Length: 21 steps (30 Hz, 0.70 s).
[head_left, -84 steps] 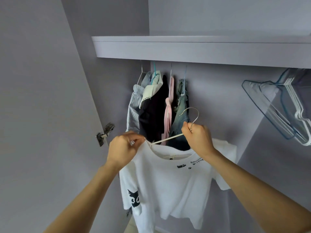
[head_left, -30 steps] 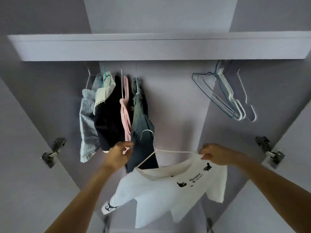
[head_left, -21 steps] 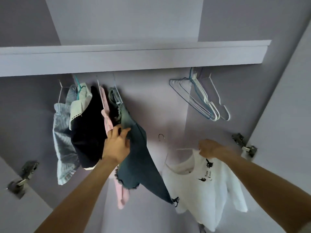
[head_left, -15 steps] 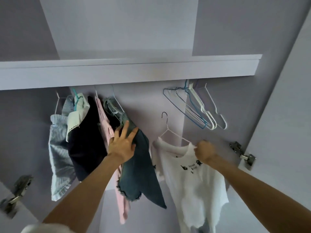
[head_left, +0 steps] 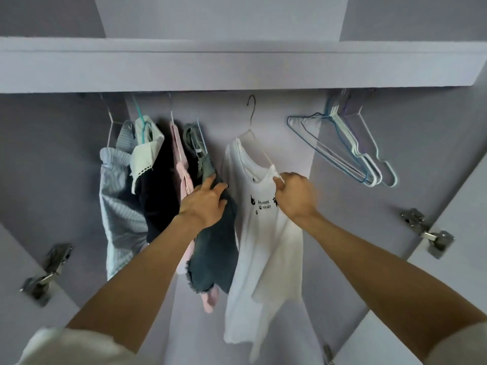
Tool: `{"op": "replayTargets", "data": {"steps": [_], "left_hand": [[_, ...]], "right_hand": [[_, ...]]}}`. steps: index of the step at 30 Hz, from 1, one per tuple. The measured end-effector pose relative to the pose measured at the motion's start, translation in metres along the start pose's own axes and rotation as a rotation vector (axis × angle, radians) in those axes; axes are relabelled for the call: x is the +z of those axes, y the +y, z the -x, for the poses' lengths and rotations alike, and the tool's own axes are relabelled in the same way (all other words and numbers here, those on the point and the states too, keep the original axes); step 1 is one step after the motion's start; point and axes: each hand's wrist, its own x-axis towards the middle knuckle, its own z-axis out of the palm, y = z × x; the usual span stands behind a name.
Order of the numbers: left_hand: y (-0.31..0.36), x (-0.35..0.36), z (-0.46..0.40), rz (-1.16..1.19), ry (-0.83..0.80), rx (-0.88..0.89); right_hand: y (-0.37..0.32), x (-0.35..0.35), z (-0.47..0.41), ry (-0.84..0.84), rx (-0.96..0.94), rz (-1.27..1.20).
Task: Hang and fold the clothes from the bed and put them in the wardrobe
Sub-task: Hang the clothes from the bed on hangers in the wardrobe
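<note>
A white T-shirt [head_left: 263, 246] with small black prints hangs on a thin white hanger [head_left: 251, 119] inside the wardrobe. The hanger's hook reaches up to just under the shelf; the rail is hidden. My right hand [head_left: 292, 194] grips the hanger's right shoulder together with the shirt fabric. My left hand [head_left: 204, 204] presses with straight fingers on a blue denim garment [head_left: 214, 248] hanging just left of the T-shirt, holding it off to the left.
Left of the denim hang a pink garment [head_left: 181, 167], a dark one [head_left: 155, 191] and a striped grey one [head_left: 118, 206]. Several empty hangers [head_left: 350, 151] hang at the right. A grey shelf [head_left: 237, 67] runs overhead. Door hinges [head_left: 424, 231] stick out on both sides.
My right hand has lifted the T-shirt on its hanger from waist height up under the shelf. My left hand let go of the shirt and pushed the denim garment left.
</note>
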Motion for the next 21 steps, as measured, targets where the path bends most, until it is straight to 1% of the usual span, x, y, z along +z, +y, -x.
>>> {"op": "replayTargets", "data": {"steps": [5, 10, 12, 16, 21], "left_hand": [[-0.005, 0.008, 0.006, 0.037, 0.047, -0.009], [-0.010, 0.010, 0.009, 0.055, 0.112, -0.002], [-0.013, 0.012, 0.011, 0.069, 0.117, -0.010], [-0.021, 0.014, 0.017, 0.116, 0.112, -0.028], [-0.020, 0.015, 0.020, 0.135, 0.101, -0.020]], "right_hand": [[-0.027, 0.022, -0.017, 0.080, -0.009, -0.031], [-0.052, 0.037, -0.048, 0.125, -0.044, -0.057], [-0.060, 0.044, -0.057, 0.108, -0.052, -0.054], [-0.062, 0.061, -0.058, 0.016, -0.032, -0.031], [-0.054, 0.060, -0.047, -0.037, -0.082, -0.041]]}}
